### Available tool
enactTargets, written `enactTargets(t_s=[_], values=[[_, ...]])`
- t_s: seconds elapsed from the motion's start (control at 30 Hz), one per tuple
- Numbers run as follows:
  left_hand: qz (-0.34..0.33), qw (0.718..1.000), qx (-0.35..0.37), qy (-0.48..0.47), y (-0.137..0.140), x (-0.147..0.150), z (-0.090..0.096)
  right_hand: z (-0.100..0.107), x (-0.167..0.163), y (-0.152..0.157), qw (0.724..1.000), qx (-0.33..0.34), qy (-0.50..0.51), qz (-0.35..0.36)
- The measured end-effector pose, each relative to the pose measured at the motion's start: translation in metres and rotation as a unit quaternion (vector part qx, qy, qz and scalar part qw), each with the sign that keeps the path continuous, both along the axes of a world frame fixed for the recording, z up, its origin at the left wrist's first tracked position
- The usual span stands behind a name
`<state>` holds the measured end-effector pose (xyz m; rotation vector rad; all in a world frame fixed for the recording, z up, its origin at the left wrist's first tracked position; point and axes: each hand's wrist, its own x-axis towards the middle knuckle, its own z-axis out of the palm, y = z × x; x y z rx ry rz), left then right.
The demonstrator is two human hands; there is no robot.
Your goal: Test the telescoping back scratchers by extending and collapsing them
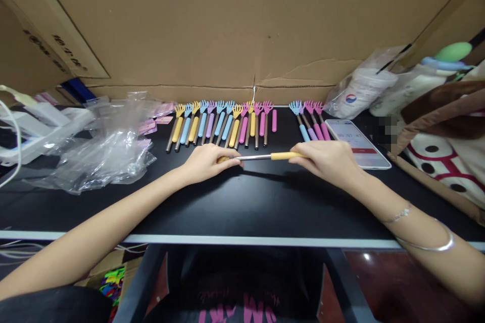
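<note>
Between my hands a back scratcher (254,157) with a metal shaft and a yellow handle lies level above the black tabletop. My left hand (207,162) is closed around its yellow head end, which the fingers mostly hide. At the other end, my right hand (326,160) pinches the tip of the yellow handle. Behind my left hand is a row of claw-headed pieces on metal tubes with loose coloured grips, among them a blue grip (185,130) and a pink grip (274,120). Beyond my right hand lie several back scratchers with coloured handles, one with a blue handle (304,132).
Crumpled clear plastic bags (102,146) and a white device (41,133) with a cable occupy the left. To the right are a phone (364,147) with a running timer, a bagged cup (366,88) and a brown-and-white bag (441,146). A cardboard wall (212,25) closes off the back.
</note>
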<state>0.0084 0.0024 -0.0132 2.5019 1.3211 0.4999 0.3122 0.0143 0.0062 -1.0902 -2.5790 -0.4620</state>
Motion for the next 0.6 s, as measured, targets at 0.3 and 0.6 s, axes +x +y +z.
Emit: enactTargets(t_s=[0.3,0.6], values=[[0.033,0.973,0.228,0.011,-0.0042,0.0008,-0.0022,-0.0051,-0.0034,0.0003,0.998,-0.043,0.05,-0.002],[0.012,0.941,0.338,0.011,-0.0073,0.0018,0.0013,-0.0022,-0.0066,-0.0009,0.988,-0.121,0.098,-0.008]])
